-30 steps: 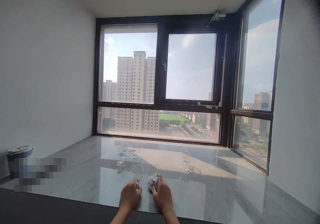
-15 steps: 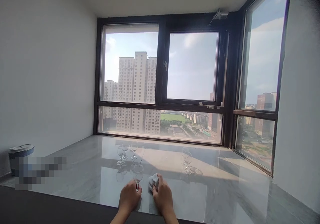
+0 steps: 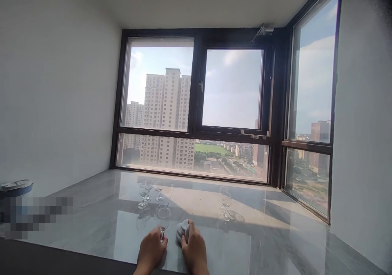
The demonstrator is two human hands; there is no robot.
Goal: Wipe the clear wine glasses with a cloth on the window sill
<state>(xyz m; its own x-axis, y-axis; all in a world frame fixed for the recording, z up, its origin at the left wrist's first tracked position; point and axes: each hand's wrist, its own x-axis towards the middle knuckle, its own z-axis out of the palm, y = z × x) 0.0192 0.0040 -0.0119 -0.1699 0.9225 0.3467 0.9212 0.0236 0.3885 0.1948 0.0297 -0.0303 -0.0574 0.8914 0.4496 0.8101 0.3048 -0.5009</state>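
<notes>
My left hand (image 3: 152, 248) is closed round the stem of a clear wine glass (image 3: 163, 218), which stands upright near the front of the glossy grey marble sill (image 3: 226, 250). Just to its right, my right hand (image 3: 193, 245) grips a crumpled light grey cloth (image 3: 183, 231). The cloth is beside the glass, apart from it. Farther back on the left stand three more stemmed glasses (image 3: 142, 195). To the right of the cloth, toward the window, is another stemmed glass (image 3: 226, 205), with a second one partly hidden behind it.
A bucket with a blue rim (image 3: 16, 188) stands at the far left, partly blurred out. Dark window frames (image 3: 196, 133) bound the sill at the back and right. White walls (image 3: 61, 83) rise on both sides. The sill's front edge (image 3: 82, 256) runs close to my hands.
The camera view has tilted and shifted slightly, so everything sits a little lower and further left. Both hands keep their hold on the glass and the cloth.
</notes>
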